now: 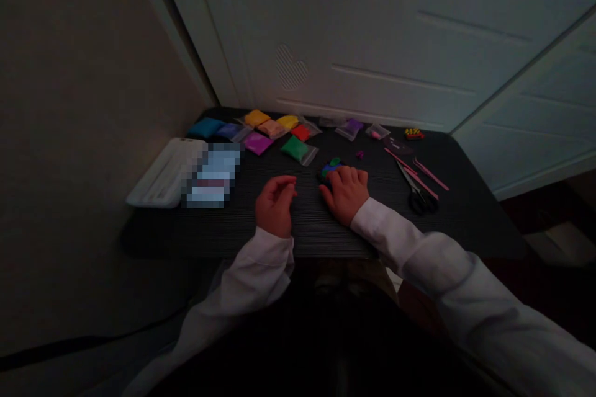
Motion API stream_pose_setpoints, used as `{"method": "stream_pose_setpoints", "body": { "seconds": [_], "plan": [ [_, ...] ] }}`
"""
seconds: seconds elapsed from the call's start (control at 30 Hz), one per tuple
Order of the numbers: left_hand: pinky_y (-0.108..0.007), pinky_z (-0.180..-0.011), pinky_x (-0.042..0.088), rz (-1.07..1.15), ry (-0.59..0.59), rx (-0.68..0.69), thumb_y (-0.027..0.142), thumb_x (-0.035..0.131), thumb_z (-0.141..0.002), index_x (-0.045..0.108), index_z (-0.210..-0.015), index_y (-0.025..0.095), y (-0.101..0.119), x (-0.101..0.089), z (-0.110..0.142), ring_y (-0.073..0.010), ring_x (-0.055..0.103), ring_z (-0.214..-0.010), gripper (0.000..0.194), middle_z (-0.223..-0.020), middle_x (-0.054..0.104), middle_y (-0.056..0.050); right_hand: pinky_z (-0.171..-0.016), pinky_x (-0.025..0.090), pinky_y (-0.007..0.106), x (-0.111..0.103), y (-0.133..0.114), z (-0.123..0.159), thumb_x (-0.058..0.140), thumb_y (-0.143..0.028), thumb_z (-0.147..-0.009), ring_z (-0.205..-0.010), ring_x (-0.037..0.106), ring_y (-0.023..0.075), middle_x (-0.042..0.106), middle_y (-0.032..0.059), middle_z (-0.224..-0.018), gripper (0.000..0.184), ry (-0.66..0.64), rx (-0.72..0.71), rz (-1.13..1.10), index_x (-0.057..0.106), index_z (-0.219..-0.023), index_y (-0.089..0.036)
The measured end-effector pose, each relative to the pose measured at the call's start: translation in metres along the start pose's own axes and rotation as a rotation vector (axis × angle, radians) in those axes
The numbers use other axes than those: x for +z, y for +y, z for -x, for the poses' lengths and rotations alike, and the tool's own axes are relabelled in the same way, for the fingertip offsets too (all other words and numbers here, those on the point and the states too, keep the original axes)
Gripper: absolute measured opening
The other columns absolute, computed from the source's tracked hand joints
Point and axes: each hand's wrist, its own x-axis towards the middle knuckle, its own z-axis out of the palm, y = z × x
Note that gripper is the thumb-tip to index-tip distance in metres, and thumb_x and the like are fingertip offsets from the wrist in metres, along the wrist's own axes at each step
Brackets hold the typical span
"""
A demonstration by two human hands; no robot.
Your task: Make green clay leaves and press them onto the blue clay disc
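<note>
- Right hand [347,195]: fingers lowered onto the piece, thumb apart from them; no closed grip visible.
- Blue-and-green piece [331,169], dark-edged: on the bench [307,242], beneath and just beyond the right hand's fingertips; partly covered. Judged light and soft, clay-like, easily dented or smeared. Best held low at the dark edge, if that proves firmer, with flat fingers; the raised green part on top is best left unpinched.
- Left hand [274,208]: beside the piece, not touching it; thumb and forefinger drawn together. Cannot tell whether a small bit lies between.
- Purple bit [359,154]: tiny, beyond the right hand; probably soft, wanting a light fingertip pinch.
- Green packet [295,147]: clear bag, likely pliant and slippery; take by the empty flap.
- Scissors [421,200]: right of the right hand, dark handles nearest the person; stiff, to be held by the loops.
- White case [162,173]: far left, likely rigid; grip by its sides.
</note>
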Motion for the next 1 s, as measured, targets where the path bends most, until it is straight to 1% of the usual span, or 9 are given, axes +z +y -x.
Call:
{"method": "stream_pose_setpoints", "body": {
  "seconds": [0.1, 0.2, 0.27, 0.37, 0.43, 0.53, 0.7, 0.83, 1.0],
  "plan": [
    [-0.02, -0.051, 0.036, -0.01, 0.004, -0.012, 0.023, 0.055, -0.069, 0.059, -0.08, 0.017, 0.0, 0.0, 0.0, -0.0076, 0.048, -0.056, 0.013, -0.07, 0.056, 0.001, -0.077, 0.025, 0.039, 0.001, 0.003, 0.0, 0.038, -0.044, -0.081, -0.09, 0.04, 0.0236, 0.05, 0.0092, -0.098, 0.033, 0.033, 0.029, -0.06, 0.052, -0.094, -0.018],
    [-0.019, -0.052, 0.036, -0.014, -0.007, -0.014, 0.023, 0.054, -0.069, 0.059, -0.08, 0.017, -0.001, 0.0, 0.0, -0.0074, 0.048, -0.057, 0.013, -0.071, 0.056, 0.001, -0.076, 0.028, 0.036, 0.004, 0.013, -0.001, 0.04, -0.043, -0.08, -0.09, 0.042, 0.0215, 0.05, 0.0073, -0.094, 0.03, 0.111, 0.104, -0.216, 0.052, -0.09, -0.018],
    [-0.019, -0.052, 0.037, -0.012, -0.016, -0.012, 0.022, 0.054, -0.069, 0.059, -0.079, 0.016, -0.001, -0.001, 0.0, -0.0072, 0.047, -0.057, 0.012, -0.071, 0.056, 0.001, -0.074, 0.03, 0.033, 0.007, 0.022, -0.002, 0.036, -0.039, -0.083, -0.087, 0.044, 0.019, 0.051, 0.0056, -0.089, 0.026, 0.17, 0.178, -0.321, 0.051, -0.086, -0.018],
    [-0.019, -0.053, 0.037, -0.002, -0.017, -0.02, 0.023, 0.055, -0.07, 0.06, -0.08, 0.017, -0.002, -0.001, 0.0, -0.0073, 0.047, -0.057, 0.013, -0.07, 0.056, 0.001, -0.072, 0.031, 0.032, 0.01, 0.029, -0.003, 0.028, -0.034, -0.087, -0.084, 0.045, 0.0174, 0.051, 0.0048, -0.085, 0.027, 0.205, 0.25, -0.369, 0.049, -0.083, -0.018],
    [-0.019, -0.052, 0.037, 0.001, -0.019, -0.031, 0.024, 0.055, -0.07, 0.06, -0.081, 0.017, -0.002, -0.002, 0.0, -0.0075, 0.048, -0.057, 0.014, -0.07, 0.056, 0.001, -0.073, 0.03, 0.033, 0.009, 0.027, -0.003, 0.032, -0.034, -0.085, -0.086, 0.045, 0.0183, 0.051, 0.0048, -0.085, 0.024, 0.183, 0.228, -0.347, 0.05, -0.083, -0.018],
    [-0.019, -0.052, 0.036, -0.004, -0.029, -0.037, 0.024, 0.055, -0.07, 0.06, -0.082, 0.017, -0.002, -0.002, 0.001, -0.0075, 0.048, -0.057, 0.014, -0.071, 0.056, 0.001, -0.077, 0.027, 0.035, 0.005, 0.019, -0.003, 0.039, -0.036, -0.082, -0.089, 0.043, 0.02, 0.051, 0.0058, -0.091, 0.022, 0.112, 0.132, -0.232, 0.053, -0.086, -0.019],
    [-0.019, -0.052, 0.036, -0.009, -0.024, -0.023, 0.022, 0.055, -0.07, 0.06, -0.081, 0.017, -0.001, 0.0, 0.001, -0.0071, 0.047, -0.057, 0.013, -0.069, 0.055, 0.002, -0.078, 0.024, 0.038, 0.001, 0.009, -0.002, 0.036, -0.036, -0.084, -0.089, 0.041, 0.0218, 0.051, 0.0078, -0.096, 0.026, 0.017, 0.028, -0.058, 0.053, -0.092, -0.019],
    [-0.019, -0.051, 0.035, -0.007, -0.023, -0.014, 0.022, 0.055, -0.07, 0.06, -0.08, 0.017, -0.001, 0.0, 0.0, -0.007, 0.047, -0.056, 0.013, -0.067, 0.055, 0.002, -0.077, 0.024, 0.038, 0.0, 0.007, -0.002, 0.034, -0.038, -0.084, -0.089, 0.04, 0.0225, 0.051, 0.0079, -0.097, 0.028, 0.001, 0.015, -0.005, 0.053, -0.091, -0.019],
    [-0.019, -0.05, 0.035, 0.003, -0.028, -0.027, 0.021, 0.055, -0.069, 0.059, -0.081, 0.017, -0.002, 0.0, 0.0, -0.0071, 0.047, -0.056, 0.013, -0.066, 0.054, 0.002, -0.078, 0.025, 0.039, 0.001, 0.004, -0.001, 0.036, -0.039, -0.083, -0.09, 0.04, 0.0232, 0.051, 0.0082, -0.099, 0.028, 0.015, 0.047, -0.001, 0.053, -0.091, -0.019]
  ]
}}
